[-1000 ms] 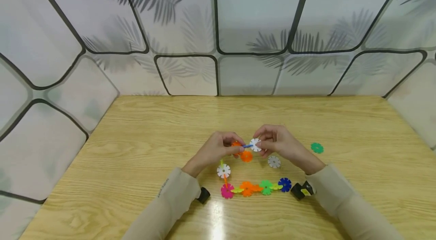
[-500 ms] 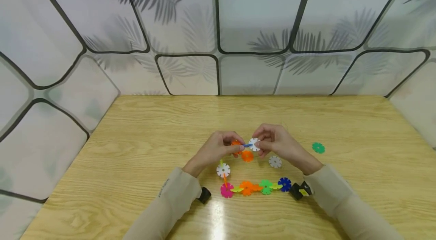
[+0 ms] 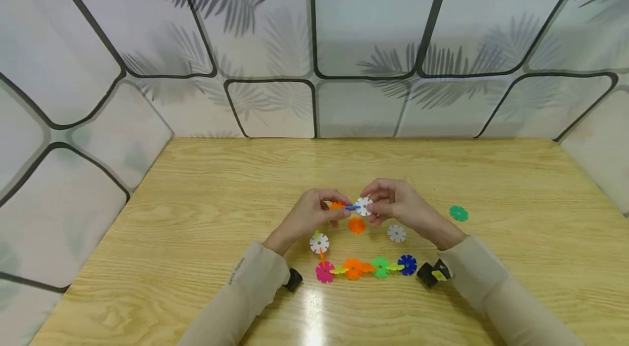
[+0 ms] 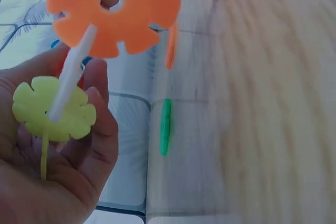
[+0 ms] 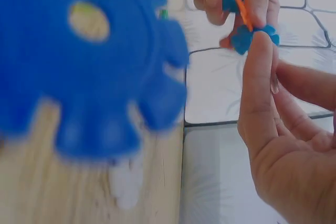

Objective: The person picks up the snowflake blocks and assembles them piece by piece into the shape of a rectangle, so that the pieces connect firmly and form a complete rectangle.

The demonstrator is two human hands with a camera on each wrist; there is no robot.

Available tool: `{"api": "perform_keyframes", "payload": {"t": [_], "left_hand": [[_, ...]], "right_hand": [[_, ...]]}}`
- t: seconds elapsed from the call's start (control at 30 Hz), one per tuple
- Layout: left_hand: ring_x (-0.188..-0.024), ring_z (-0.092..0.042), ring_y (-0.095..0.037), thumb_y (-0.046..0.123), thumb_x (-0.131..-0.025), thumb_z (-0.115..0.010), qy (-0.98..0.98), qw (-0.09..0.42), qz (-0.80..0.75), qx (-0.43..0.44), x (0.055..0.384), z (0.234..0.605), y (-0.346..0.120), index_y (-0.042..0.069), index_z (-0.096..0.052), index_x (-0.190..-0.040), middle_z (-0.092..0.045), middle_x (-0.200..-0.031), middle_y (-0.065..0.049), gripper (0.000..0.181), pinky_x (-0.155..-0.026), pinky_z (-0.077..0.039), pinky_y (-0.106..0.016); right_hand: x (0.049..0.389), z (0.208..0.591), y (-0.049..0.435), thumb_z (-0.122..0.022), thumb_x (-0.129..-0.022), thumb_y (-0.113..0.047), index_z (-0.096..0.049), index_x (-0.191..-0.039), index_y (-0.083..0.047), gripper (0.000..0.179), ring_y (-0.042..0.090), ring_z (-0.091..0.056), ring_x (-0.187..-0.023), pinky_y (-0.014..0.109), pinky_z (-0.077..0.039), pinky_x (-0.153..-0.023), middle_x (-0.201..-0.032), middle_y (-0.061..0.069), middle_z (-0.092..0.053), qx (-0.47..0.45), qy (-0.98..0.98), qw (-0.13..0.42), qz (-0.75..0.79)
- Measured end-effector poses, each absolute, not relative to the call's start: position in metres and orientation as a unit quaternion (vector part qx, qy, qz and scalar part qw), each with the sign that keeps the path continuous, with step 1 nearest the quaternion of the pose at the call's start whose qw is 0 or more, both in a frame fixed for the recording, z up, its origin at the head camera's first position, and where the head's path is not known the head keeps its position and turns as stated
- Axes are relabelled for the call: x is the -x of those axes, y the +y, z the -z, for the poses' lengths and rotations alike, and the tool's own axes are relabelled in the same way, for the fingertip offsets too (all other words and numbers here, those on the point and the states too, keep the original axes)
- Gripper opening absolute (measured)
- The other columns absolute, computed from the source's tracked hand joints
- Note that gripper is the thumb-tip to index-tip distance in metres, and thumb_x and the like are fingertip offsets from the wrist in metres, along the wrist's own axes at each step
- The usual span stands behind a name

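Observation:
In the head view, my left hand point(image 3: 313, 212) pinches a blue notched plastic disc point(image 3: 351, 208), seen edge-on, beside an orange disc point(image 3: 337, 206). My right hand point(image 3: 404, 209) pinches a white notched disc point(image 3: 363, 206) between thumb and fingers. Blue and white discs meet edge to edge. From the left hand, a joined chain runs down through another white disc point(image 3: 319, 243) to a pink disc point(image 3: 325, 272). It then turns right past an orange disc point(image 3: 352, 268) and a green disc point(image 3: 380, 267) to a dark blue disc point(image 3: 407, 264). A yellow disc point(image 4: 55, 107) shows by the left palm.
A loose orange disc point(image 3: 356, 225) and a loose white disc point(image 3: 397, 233) lie inside the chain's bend. Farther right on the wooden table point(image 3: 236, 171) is a green disc point(image 3: 459, 213). A leaf-patterned curtain point(image 3: 363, 106) stands along the table's back.
The right hand and the white disc have moved slightly left, and the held blue disc has shifted left too. The chain on the table has slid a little left and away from the person.

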State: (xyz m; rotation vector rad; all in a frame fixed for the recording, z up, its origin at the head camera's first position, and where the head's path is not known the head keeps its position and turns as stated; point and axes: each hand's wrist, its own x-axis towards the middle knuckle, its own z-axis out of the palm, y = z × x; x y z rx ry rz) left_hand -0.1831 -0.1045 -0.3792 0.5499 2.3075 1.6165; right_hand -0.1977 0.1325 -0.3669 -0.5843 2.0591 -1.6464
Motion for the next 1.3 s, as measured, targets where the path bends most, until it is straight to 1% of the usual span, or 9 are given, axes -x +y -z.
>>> {"api": "perform_keyframes", "payload": {"t": [0.13, 0.23, 0.33, 0.5, 0.67, 0.8, 0.9, 1.07, 1.3], "left_hand": [[-0.068, -0.066, -0.030, 0.009, -0.096, -0.072, 0.797, 0.136, -0.554, -0.201, 0.184, 0.377, -0.110, 0.002, -0.076, -0.106, -0.072, -0.104, -0.006, 0.014, -0.061, -0.050, -0.029], [-0.073, -0.067, -0.037, 0.009, -0.095, -0.072, 0.793, 0.133, -0.561, -0.197, 0.183, 0.375, -0.117, 0.002, -0.076, -0.107, -0.072, -0.101, -0.005, 0.014, -0.064, -0.051, -0.031], [-0.075, -0.067, -0.039, 0.007, -0.095, -0.072, 0.789, 0.130, -0.570, -0.188, 0.182, 0.374, -0.124, 0.001, -0.075, -0.108, -0.073, -0.098, -0.005, 0.015, -0.067, -0.053, -0.033], [-0.074, -0.068, -0.035, 0.006, -0.095, -0.071, 0.784, 0.127, -0.576, -0.194, 0.182, 0.374, -0.130, -0.003, -0.074, -0.108, -0.073, -0.096, -0.007, 0.015, -0.071, -0.057, -0.037], [-0.073, -0.067, -0.035, 0.005, -0.095, -0.071, 0.784, 0.126, -0.575, -0.196, 0.181, 0.374, -0.130, -0.003, -0.074, -0.106, -0.073, -0.094, -0.012, 0.014, -0.069, -0.056, -0.035], [-0.074, -0.067, -0.037, 0.005, -0.095, -0.071, 0.782, 0.131, -0.579, -0.192, 0.181, 0.373, -0.128, -0.003, -0.073, -0.106, -0.072, -0.095, -0.018, 0.014, -0.070, -0.056, -0.035], [-0.075, -0.067, -0.037, 0.006, -0.095, -0.071, 0.781, 0.135, -0.579, -0.193, 0.181, 0.374, -0.127, -0.003, -0.073, -0.105, -0.072, -0.095, -0.019, 0.014, -0.070, -0.056, -0.036], [-0.075, -0.067, -0.038, 0.007, -0.096, -0.071, 0.782, 0.135, -0.574, -0.201, 0.182, 0.374, -0.124, -0.004, -0.073, -0.104, -0.073, -0.096, -0.020, 0.014, -0.069, -0.056, -0.036], [-0.072, -0.067, -0.035, 0.005, -0.096, -0.070, 0.779, 0.135, -0.574, -0.212, 0.184, 0.378, -0.120, -0.005, -0.071, -0.102, -0.072, -0.094, -0.019, 0.011, -0.067, -0.056, -0.034]], "right_hand": [[0.201, 0.366, 0.144, -0.057, -0.100, 0.003, -0.049, -0.129, 0.018, 0.034, 0.033, -0.070, -0.084, 0.043, -0.061, -0.077, -0.099, 0.019, -0.067, 0.217, 0.754, 0.219, 0.580], [0.203, 0.365, 0.157, -0.059, -0.099, 0.003, -0.053, -0.127, 0.017, 0.032, 0.032, -0.070, -0.082, 0.039, -0.061, -0.074, -0.101, 0.021, -0.067, 0.233, 0.784, 0.194, 0.541], [0.203, 0.367, 0.169, -0.063, -0.094, 0.006, -0.062, -0.117, 0.014, 0.024, 0.023, -0.066, -0.078, 0.032, -0.059, -0.069, -0.094, 0.014, -0.067, 0.266, 0.827, 0.162, 0.468], [0.199, 0.372, 0.179, -0.072, -0.088, 0.003, -0.070, -0.106, 0.005, 0.018, 0.012, -0.059, -0.077, 0.028, -0.053, -0.065, -0.087, -0.001, -0.066, 0.321, 0.862, 0.134, 0.368], [0.191, 0.378, 0.178, -0.082, -0.083, -0.006, -0.073, -0.107, 0.002, 0.027, 0.010, -0.051, -0.074, 0.027, -0.047, -0.063, -0.086, -0.004, -0.059, 0.353, 0.877, 0.122, 0.302], [0.188, 0.380, 0.176, -0.084, -0.077, -0.005, -0.076, -0.102, -0.004, 0.027, 0.011, -0.046, -0.074, 0.027, -0.042, -0.063, -0.084, -0.005, -0.054, 0.359, 0.892, 0.096, 0.256], [0.187, 0.380, 0.175, -0.085, -0.076, -0.003, -0.075, -0.098, -0.007, 0.025, 0.011, -0.049, -0.076, 0.028, -0.045, -0.065, -0.087, -0.004, -0.056, 0.357, 0.897, 0.086, 0.245], [0.187, 0.380, 0.175, -0.086, -0.073, -0.001, -0.071, -0.094, -0.008, 0.027, 0.013, -0.053, -0.080, 0.030, -0.049, -0.068, -0.091, -0.003, -0.059, 0.349, 0.897, 0.096, 0.252], [0.192, 0.378, 0.177, -0.076, -0.075, 0.011, -0.062, -0.085, -0.012, 0.029, 0.008, -0.050, -0.068, 0.027, -0.047, -0.059, -0.076, -0.007, -0.056, 0.356, 0.872, 0.114, 0.316]]}}
